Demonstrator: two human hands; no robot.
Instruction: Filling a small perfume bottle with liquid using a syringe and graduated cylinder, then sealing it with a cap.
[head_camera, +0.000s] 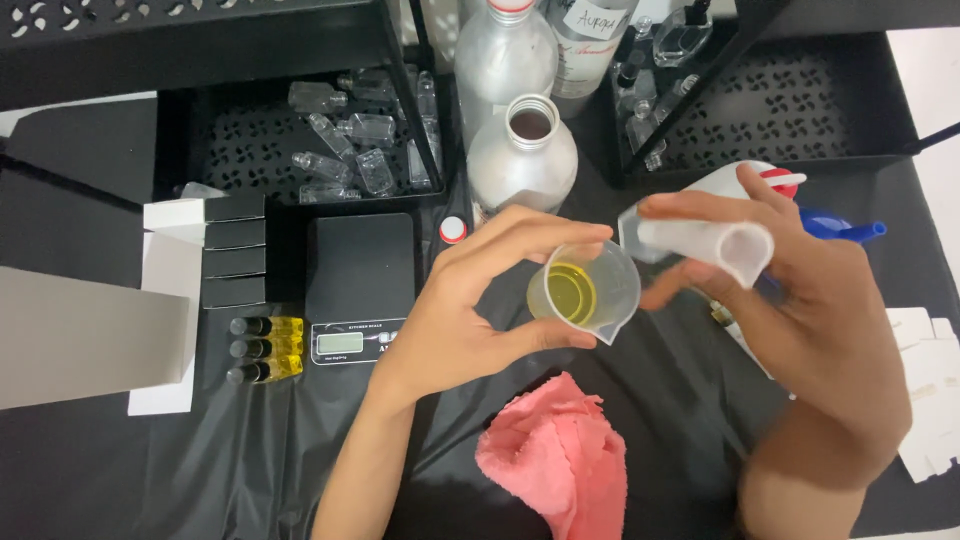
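The left hand (470, 310) curls its fingers round a small see-through plastic cup (583, 290) with yellow liquid at the bottom, held up over the black table cover (250, 470); the right hand (800, 290) grips a second clear cup (715, 242), tipped on its side just beside the first. Below them lies a crumpled soft pink cloth (560, 455); behind stand an open silver metal bottle (523, 150), a flat black scale (360, 285) and three little yellow bottles (267, 350) lying down.
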